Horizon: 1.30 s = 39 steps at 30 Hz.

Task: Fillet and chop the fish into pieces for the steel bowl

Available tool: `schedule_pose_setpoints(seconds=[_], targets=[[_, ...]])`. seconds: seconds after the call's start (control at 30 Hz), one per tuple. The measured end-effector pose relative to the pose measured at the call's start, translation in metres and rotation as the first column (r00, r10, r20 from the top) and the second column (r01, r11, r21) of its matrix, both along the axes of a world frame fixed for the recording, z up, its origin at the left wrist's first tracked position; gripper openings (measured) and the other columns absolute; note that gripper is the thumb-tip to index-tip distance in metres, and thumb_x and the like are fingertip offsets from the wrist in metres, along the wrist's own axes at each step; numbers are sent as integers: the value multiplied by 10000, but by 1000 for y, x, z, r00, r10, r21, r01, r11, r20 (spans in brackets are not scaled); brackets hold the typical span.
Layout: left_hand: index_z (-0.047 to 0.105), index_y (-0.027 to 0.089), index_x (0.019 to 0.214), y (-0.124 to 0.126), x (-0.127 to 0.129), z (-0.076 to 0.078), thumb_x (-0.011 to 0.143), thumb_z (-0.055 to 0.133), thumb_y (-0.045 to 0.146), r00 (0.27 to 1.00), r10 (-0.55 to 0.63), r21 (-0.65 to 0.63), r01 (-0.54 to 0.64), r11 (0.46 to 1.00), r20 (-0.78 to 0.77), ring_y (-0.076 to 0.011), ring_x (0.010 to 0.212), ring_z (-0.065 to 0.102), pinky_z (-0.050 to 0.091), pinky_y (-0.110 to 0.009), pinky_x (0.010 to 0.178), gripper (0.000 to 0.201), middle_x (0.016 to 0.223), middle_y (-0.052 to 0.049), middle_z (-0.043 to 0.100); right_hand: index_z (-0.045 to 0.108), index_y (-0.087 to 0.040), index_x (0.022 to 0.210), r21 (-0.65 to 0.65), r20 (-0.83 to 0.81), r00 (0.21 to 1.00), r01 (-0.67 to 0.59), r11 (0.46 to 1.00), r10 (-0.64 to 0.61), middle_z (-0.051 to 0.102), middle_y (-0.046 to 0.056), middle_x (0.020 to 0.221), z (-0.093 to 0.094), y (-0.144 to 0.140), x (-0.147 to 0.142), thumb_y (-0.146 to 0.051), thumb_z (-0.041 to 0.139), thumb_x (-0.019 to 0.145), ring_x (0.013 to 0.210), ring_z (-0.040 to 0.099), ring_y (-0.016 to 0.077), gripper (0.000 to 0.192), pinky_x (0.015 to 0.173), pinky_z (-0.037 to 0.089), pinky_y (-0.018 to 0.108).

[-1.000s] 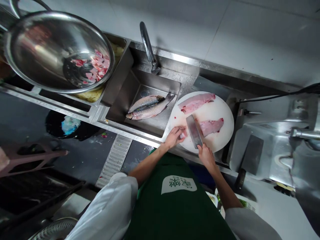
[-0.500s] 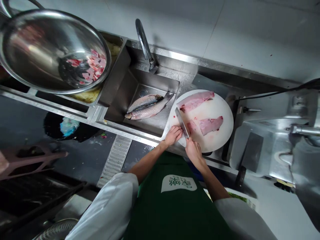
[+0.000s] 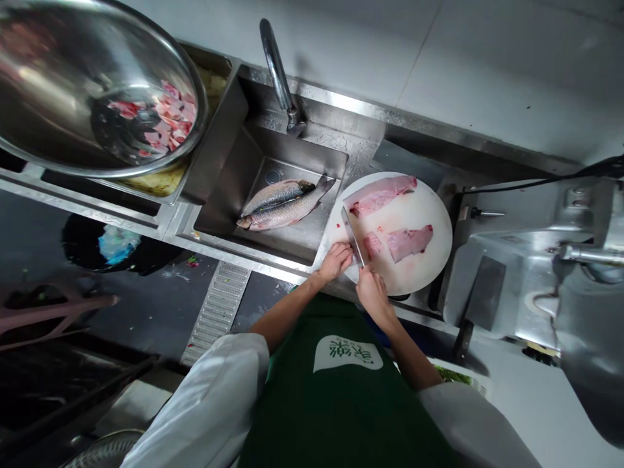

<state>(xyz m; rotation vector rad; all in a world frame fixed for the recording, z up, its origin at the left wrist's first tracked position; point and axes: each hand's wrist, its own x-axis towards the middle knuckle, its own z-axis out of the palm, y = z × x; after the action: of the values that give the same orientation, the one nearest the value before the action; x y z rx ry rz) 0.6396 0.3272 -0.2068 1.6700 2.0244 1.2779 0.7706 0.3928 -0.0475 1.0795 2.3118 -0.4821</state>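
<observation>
A round white cutting board (image 3: 419,266) carries a long pink fish fillet (image 3: 383,194) at its far side and a shorter fillet piece (image 3: 408,241) in the middle, with a small cut piece (image 3: 373,245) beside it. My right hand (image 3: 371,292) grips the handle of a cleaver (image 3: 351,235), whose blade stands on edge over the board's left part. My left hand (image 3: 335,260) rests curled on the board's left edge, right against the blade; what lies under its fingers is hidden.
Two whole fish (image 3: 280,205) lie in the steel sink (image 3: 234,175) under a tap (image 3: 277,75). A large steel bowl (image 3: 58,84) with pink fish chunks (image 3: 166,120) sits at upper left. A second cleaver (image 3: 475,305) lies on the steel counter at right.
The cleaver turned from lying flat beside the fillet to standing on edge at the board's left. Both hands shifted left and closer together; the view drifted slightly.
</observation>
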Motion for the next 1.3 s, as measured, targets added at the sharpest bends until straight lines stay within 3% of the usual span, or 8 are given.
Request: schedule_pose_setpoints(seconds=[0.33,0.53,0.63,0.7,0.8,0.93,1.13,1.3], targets=[[694,195,1065,3,3,8,1041,505,255,999,50,95,-50,994,2,-239,1040,655,544,-431,920,199,1073,-116,719,600,-100,1176,-22,43,999,7,1000,-6,765,174,951,16,4,42,-232,334,1115,924,762,268,302,735,467,296],[665,205,994,-37,2,24,1033,553,287,882,465,150,-471,869,75,-225,964,650,526,-418,895,144,969,-88,706,596,-101,1181,128,-125,989,94,987,-78,755,155,847,29,9,15,-277,332,1114,814,745,264,325,667,430,281],[652,205,989,-55,2,29,1033,562,279,836,542,147,-548,823,84,-218,943,643,520,-407,878,125,956,-79,697,591,-91,1232,185,-240,968,122,975,-75,757,164,890,17,9,1,-332,319,1121,848,745,267,380,703,453,283],[655,207,996,-53,3,29,1041,549,286,846,525,135,-533,835,93,-221,955,640,520,-411,889,140,964,-81,696,575,-71,1291,145,-204,976,112,983,-81,761,180,951,2,10,-8,-307,328,1120,895,748,252,382,733,467,271],[677,208,1047,-33,9,24,1058,507,308,923,367,91,-377,922,111,-237,1020,635,529,-431,936,197,1026,-99,699,562,-59,1335,37,-78,993,90,995,-87,760,201,1070,-17,15,-24,-223,366,1102,987,746,238,345,790,488,258],[699,203,1120,-2,19,15,1065,472,304,991,93,44,-98,994,100,-260,1145,610,540,-457,987,255,1132,-126,685,603,-86,1278,-13,-34,996,79,997,-79,747,201,1160,-13,19,-22,-230,352,1109,1079,729,254,335,855,501,283],[707,195,1156,2,22,7,1055,481,271,988,115,-14,-114,993,100,-281,1173,608,546,-503,1011,259,1143,-138,678,611,-75,1215,-95,65,996,72,993,-66,763,177,1005,8,-3,45,-210,326,1118,982,753,256,330,797,479,294],[707,185,1129,1,24,6,1052,508,276,986,105,-5,-105,994,133,-277,1161,624,549,-498,1025,232,1139,-148,679,633,-91,1217,-106,0,997,83,991,-83,754,192,1133,-5,21,27,-248,364,1116,1089,727,263,328,831,472,282]])
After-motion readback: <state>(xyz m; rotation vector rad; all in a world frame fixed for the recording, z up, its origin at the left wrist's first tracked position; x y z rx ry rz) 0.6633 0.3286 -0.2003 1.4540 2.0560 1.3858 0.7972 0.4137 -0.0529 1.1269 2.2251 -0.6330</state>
